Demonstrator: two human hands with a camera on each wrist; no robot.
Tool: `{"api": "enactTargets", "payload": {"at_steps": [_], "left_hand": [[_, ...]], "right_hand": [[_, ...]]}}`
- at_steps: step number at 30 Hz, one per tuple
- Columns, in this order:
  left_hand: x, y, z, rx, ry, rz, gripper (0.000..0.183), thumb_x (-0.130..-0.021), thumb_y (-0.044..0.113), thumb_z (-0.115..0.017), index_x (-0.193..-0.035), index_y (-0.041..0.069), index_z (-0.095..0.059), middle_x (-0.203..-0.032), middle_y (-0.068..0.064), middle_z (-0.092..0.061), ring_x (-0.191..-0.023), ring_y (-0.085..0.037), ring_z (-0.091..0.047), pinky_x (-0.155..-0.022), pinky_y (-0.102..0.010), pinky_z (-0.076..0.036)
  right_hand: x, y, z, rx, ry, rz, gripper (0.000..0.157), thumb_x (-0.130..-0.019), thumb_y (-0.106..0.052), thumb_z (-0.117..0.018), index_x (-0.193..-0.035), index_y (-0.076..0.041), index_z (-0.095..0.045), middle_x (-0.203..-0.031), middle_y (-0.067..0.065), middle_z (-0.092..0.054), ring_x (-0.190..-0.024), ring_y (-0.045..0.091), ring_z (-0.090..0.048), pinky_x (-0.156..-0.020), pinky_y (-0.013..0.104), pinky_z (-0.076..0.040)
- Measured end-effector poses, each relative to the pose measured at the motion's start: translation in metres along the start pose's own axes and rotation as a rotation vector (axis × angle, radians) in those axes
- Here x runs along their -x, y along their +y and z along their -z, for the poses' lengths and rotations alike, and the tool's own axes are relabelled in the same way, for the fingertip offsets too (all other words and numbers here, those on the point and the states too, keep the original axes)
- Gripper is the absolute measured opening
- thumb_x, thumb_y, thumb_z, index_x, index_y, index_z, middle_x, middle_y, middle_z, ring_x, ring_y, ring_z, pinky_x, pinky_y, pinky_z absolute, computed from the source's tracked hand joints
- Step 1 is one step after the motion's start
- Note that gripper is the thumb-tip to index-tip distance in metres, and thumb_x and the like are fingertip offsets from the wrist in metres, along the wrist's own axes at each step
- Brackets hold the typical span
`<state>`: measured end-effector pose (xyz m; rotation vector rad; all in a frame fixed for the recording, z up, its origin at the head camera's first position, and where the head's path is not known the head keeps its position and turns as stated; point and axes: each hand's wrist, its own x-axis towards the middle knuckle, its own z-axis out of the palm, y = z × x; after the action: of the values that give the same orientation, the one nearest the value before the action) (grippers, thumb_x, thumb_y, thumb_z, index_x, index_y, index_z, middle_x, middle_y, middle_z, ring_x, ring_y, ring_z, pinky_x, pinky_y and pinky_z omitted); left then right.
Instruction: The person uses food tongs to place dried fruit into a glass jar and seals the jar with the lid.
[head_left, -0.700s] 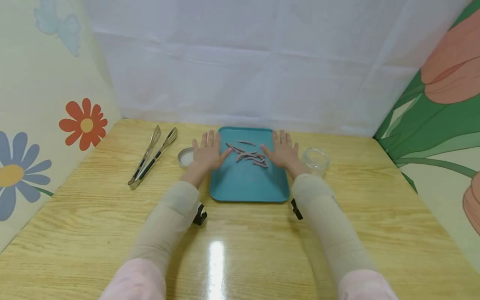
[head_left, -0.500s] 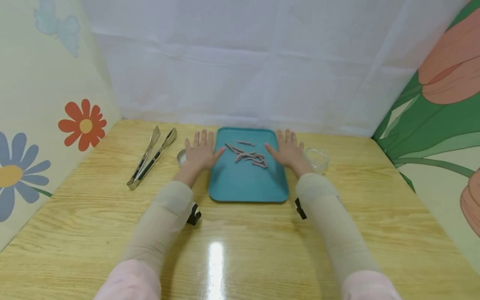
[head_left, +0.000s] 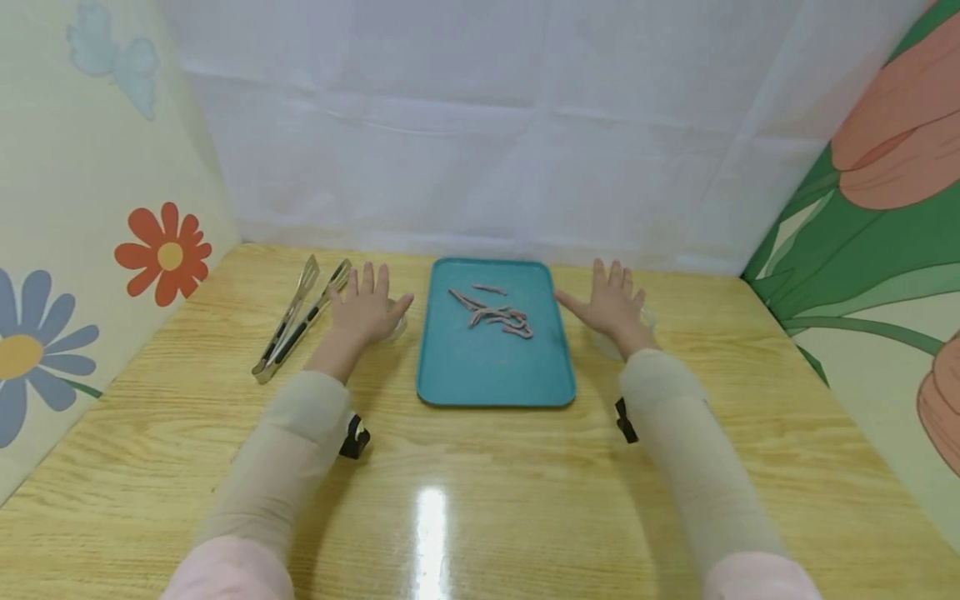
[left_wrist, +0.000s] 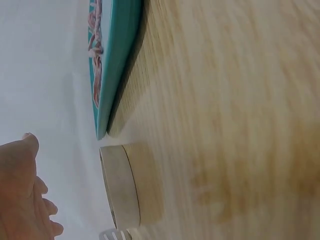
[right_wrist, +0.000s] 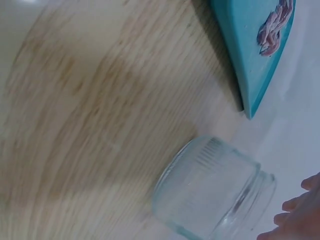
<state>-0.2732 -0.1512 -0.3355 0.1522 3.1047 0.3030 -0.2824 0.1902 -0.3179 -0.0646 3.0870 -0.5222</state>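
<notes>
Several thin pinkish strips, apparently meat, [head_left: 495, 315] lie in a loose cluster on a blue tray [head_left: 495, 375] at the middle of the table. My left hand [head_left: 363, 317], fingers spread, hovers left of the tray above a round shallow lid [left_wrist: 120, 187], which it mostly covers in the head view. To the tray's right, my right hand [head_left: 611, 308] is spread over a clear glass jar [right_wrist: 207, 182]. That jar stands with its mouth uncovered, partly hidden behind the hand in the head view. Neither hand holds anything.
Metal tongs [head_left: 296, 325] with black grips lie spread at the left of the wooden table [head_left: 495, 483]. A white cloth [head_left: 465, 125] hangs behind the table's back edge. Flower-patterned panels [head_left: 52, 208] flank both sides.
Both hands have moved apart, the left hand leftward over the lid and the right hand rightward over the jar. The tray, strips and tongs stay in place.
</notes>
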Motion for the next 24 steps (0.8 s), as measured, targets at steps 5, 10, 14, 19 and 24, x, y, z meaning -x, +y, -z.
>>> {"api": "enactTargets", "payload": {"at_steps": [5, 10, 14, 19, 24], "left_hand": [[0.006, -0.012, 0.003, 0.037, 0.008, 0.002, 0.074, -0.088, 0.054, -0.017, -0.137, 0.003, 0.002, -0.139, -0.023, 0.006, -0.124, -0.039, 0.008, -0.089, -0.061, 0.004], [0.017, -0.022, 0.007, 0.110, 0.019, 0.001, 0.075, -0.088, 0.055, -0.016, -0.136, 0.003, 0.006, -0.138, -0.024, 0.008, -0.123, -0.038, 0.011, -0.088, -0.060, 0.007], [0.027, -0.035, 0.010, 0.157, 0.033, 0.007, 0.075, -0.088, 0.055, -0.017, -0.136, 0.002, 0.007, -0.137, -0.026, 0.009, -0.123, -0.039, 0.011, -0.087, -0.061, 0.009], [0.035, -0.051, 0.011, 0.213, 0.031, 0.036, 0.078, -0.087, 0.056, -0.015, -0.135, -0.001, 0.008, -0.135, -0.029, 0.008, -0.122, -0.042, 0.010, -0.086, -0.062, 0.008], [0.041, -0.066, 0.010, 0.279, 0.011, 0.079, 0.079, -0.086, 0.057, -0.013, -0.134, -0.002, 0.010, -0.134, -0.031, 0.010, -0.121, -0.042, 0.013, -0.084, -0.063, 0.009]], "right_hand": [[0.001, 0.012, 0.000, -0.011, 0.007, -0.023, 0.101, -0.074, -0.069, -0.038, -0.136, -0.003, 0.005, -0.137, 0.025, 0.012, -0.123, 0.039, 0.013, -0.089, 0.060, 0.005], [0.003, 0.023, 0.001, -0.048, 0.019, -0.047, 0.104, -0.071, -0.069, -0.043, -0.137, -0.004, 0.004, -0.137, 0.026, 0.010, -0.123, 0.041, 0.010, -0.088, 0.062, 0.002], [0.008, 0.033, 0.002, -0.089, 0.012, -0.064, 0.105, -0.071, -0.066, -0.048, -0.137, -0.004, 0.005, -0.136, 0.027, 0.011, -0.122, 0.043, 0.012, -0.087, 0.063, 0.000], [0.013, 0.042, 0.002, -0.115, 0.001, -0.076, 0.108, -0.070, -0.065, -0.050, -0.136, -0.003, 0.008, -0.135, 0.029, 0.013, -0.120, 0.044, 0.014, -0.086, 0.064, -0.001], [0.017, 0.049, -0.001, -0.167, 0.029, -0.108, 0.113, -0.066, -0.064, -0.056, -0.136, -0.002, 0.008, -0.135, 0.030, 0.010, -0.121, 0.046, 0.008, -0.087, 0.064, -0.007]]}}
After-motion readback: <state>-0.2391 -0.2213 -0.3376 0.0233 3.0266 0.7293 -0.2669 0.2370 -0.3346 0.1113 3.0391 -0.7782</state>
